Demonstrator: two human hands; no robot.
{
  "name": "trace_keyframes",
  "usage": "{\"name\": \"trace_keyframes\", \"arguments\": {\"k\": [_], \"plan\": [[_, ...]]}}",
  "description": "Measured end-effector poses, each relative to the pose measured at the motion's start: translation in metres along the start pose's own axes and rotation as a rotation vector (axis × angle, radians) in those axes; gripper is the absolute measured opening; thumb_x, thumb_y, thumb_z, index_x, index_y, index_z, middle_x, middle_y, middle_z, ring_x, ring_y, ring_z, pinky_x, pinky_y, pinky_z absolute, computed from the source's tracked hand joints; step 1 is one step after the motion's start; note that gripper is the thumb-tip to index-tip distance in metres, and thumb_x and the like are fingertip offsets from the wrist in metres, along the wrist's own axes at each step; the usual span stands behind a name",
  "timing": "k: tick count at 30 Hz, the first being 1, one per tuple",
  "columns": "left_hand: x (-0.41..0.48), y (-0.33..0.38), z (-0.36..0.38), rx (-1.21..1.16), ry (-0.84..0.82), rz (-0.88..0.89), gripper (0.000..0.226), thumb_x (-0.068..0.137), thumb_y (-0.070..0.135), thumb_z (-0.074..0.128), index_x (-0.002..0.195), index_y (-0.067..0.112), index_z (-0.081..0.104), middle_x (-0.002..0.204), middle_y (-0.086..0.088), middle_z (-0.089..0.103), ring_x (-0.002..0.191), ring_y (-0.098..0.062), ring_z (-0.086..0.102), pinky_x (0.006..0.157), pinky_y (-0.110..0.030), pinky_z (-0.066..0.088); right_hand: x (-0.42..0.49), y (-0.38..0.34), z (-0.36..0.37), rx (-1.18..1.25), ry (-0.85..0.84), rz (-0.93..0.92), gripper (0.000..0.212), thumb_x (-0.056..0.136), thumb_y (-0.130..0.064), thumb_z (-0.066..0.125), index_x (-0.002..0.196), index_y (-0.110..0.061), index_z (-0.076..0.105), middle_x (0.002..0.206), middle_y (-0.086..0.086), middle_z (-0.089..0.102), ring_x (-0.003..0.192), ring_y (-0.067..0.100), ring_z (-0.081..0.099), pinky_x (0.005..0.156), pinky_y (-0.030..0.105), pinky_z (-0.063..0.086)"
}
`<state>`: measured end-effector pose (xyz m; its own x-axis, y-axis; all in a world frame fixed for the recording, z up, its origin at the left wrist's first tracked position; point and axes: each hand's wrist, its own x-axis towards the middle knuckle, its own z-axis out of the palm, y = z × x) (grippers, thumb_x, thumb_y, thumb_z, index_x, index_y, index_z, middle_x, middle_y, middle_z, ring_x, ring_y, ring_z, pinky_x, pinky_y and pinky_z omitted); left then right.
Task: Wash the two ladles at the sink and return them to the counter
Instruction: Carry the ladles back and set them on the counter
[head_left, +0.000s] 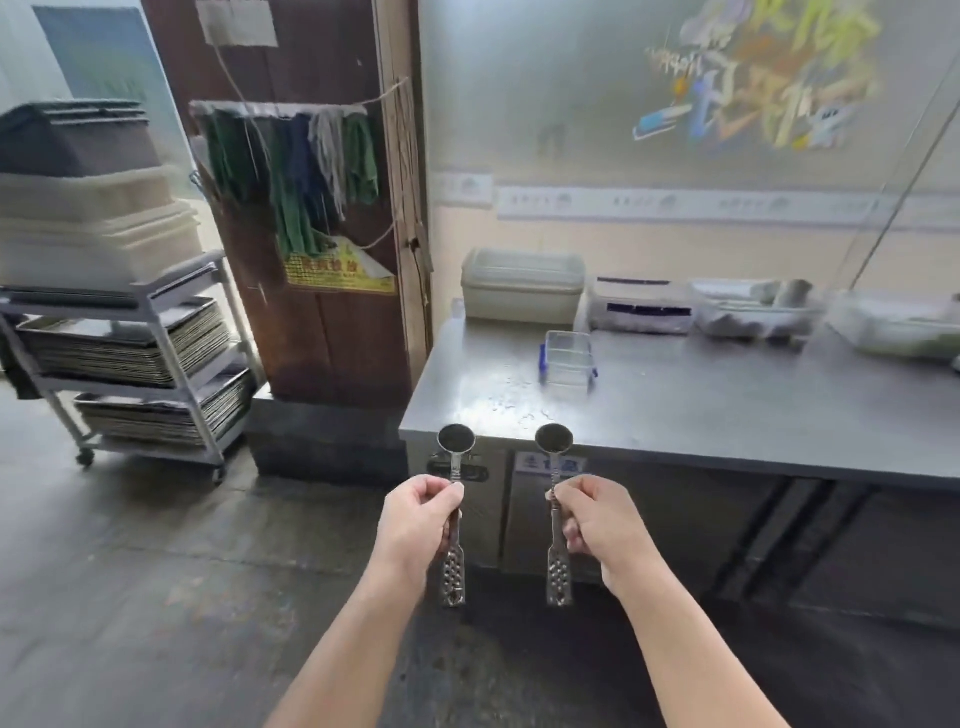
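Observation:
I hold two small steel ladles upright in front of me, one in each hand. My left hand (418, 519) grips the handle of the left ladle (456, 441), whose round bowl points up. My right hand (597, 522) grips the handle of the right ladle (554, 438) the same way. Both perforated handle ends stick out below my fists. The bowls hang just before the front edge of the steel counter (727, 410). No sink is in view.
On the counter stand a clear box with blue clips (568, 358), a white lidded container (522, 286) and more containers along the wall. A trolley (156, 364) with stacked trays and crates is at the left. A brown door with hanging cloths (296, 171) is behind.

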<state>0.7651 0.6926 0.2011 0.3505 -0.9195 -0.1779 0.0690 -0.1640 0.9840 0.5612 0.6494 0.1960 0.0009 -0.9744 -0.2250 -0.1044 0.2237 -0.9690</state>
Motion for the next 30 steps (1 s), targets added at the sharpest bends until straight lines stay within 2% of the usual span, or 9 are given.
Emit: {"name": "trace_keyframes", "arguments": {"k": [5,12,18,24,30], "plan": [[0.053,-0.001,0.036,0.016,-0.073,-0.051,0.010,0.086,0.019,0.069,0.081,0.011,0.069,0.061,-0.002,0.066,0.052,-0.013,0.056,0.051,-0.027,0.049,0.046,-0.001,-0.010,-0.006,0.086,0.012,0.021,0.092,-0.013,0.060,0.074,-0.012,0.069,0.053,-0.004,0.054,0.043,0.009,0.043,0.043,0.022,0.041],[0.165,0.019,0.057,0.045,-0.135,-0.065,0.012,0.088,0.025,0.068,0.083,0.014,0.068,0.071,-0.004,0.068,0.067,-0.018,0.060,0.068,-0.033,0.054,0.138,-0.028,0.012,-0.057,0.127,0.034,0.021,0.095,-0.016,0.059,0.078,-0.010,0.069,0.058,-0.002,0.058,0.044,0.007,0.047,0.047,0.022,0.044],[0.250,0.037,0.073,0.035,-0.207,-0.097,0.011,0.091,0.020,0.065,0.085,0.010,0.067,0.066,-0.005,0.062,0.059,-0.018,0.055,0.063,-0.031,0.049,0.202,-0.047,0.027,-0.048,0.174,0.049,0.020,0.096,-0.018,0.060,0.084,-0.006,0.070,0.064,0.003,0.061,0.047,0.009,0.050,0.057,0.029,0.050],[0.311,0.040,0.102,0.052,-0.291,-0.108,0.014,0.090,0.021,0.065,0.086,0.008,0.069,0.066,-0.005,0.065,0.058,-0.019,0.055,0.060,-0.033,0.049,0.254,-0.053,0.012,-0.031,0.234,0.074,0.018,0.097,-0.017,0.059,0.086,-0.007,0.070,0.064,0.001,0.062,0.048,0.010,0.051,0.050,0.023,0.048],[0.365,0.032,0.156,0.050,-0.294,-0.128,0.010,0.087,0.016,0.068,0.082,0.007,0.069,0.064,-0.004,0.065,0.051,-0.014,0.051,0.054,-0.027,0.047,0.324,-0.051,-0.020,0.013,0.221,0.087,0.017,0.095,-0.013,0.059,0.084,-0.005,0.070,0.061,0.000,0.062,0.047,0.012,0.048,0.043,0.023,0.044]]}}
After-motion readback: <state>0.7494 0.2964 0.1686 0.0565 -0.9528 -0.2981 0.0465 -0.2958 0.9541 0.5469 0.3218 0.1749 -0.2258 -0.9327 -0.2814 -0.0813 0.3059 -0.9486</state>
